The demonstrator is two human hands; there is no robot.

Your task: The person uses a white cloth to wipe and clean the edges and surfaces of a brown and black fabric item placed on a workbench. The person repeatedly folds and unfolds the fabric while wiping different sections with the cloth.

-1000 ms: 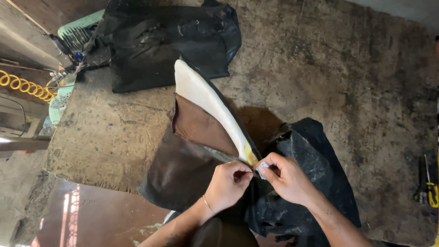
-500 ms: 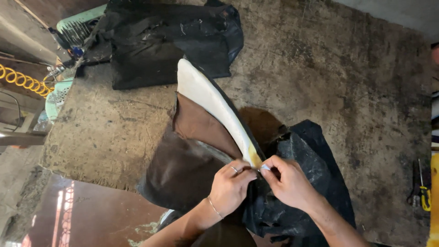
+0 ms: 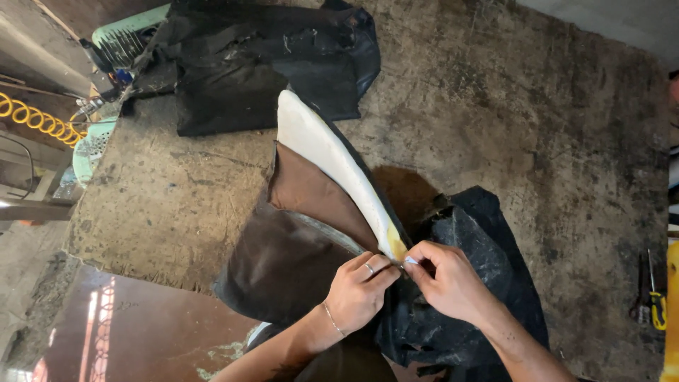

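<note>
Down near the front edge of the worn workbench (image 3: 495,106) we have both hands meeting at the lower tip of a long white foam pad (image 3: 332,163), which stands on its edge and runs from that tip toward the middle of the bench. Our left hand (image 3: 359,290), with a ring and a thin bracelet, has its fingers curled and pinched on the seam where the brown cover (image 3: 283,255) meets the foam's yellowed end. Our right hand (image 3: 447,281) is pressed up against it, thumb and forefinger pinching a small pale-blue thing (image 3: 410,261) right at that same spot; what it is we cannot tell. The brown cover hangs off the left side of the foam and droops over the bench's front edge. A crumpled black sheet (image 3: 488,262) lies under our right wrist, just beside the foam. Another heap of black material (image 3: 269,56) sits at the far left corner, well apart. A yellow-handled tool (image 3: 658,308) lies by the right edge.
</note>
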